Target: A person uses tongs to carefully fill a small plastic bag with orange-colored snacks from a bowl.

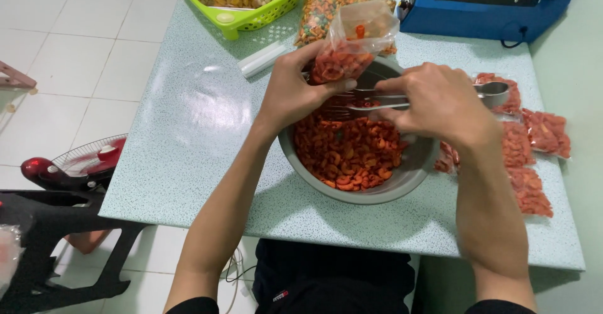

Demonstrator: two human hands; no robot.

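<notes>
The speckled pale-green table (188, 132) stands on white floor tiles (69, 44); a blue heat sealer (483, 12) sits at its far edge. A steel bowl (411, 179) holds orange curled snacks (348, 150). The left hand (292, 91) pinches a part-filled clear bag (352, 44) over the bowl. The right hand (440, 103) grips metal tongs (377, 100). Keep the bag mouth above the bowl so spills fall back.
</notes>
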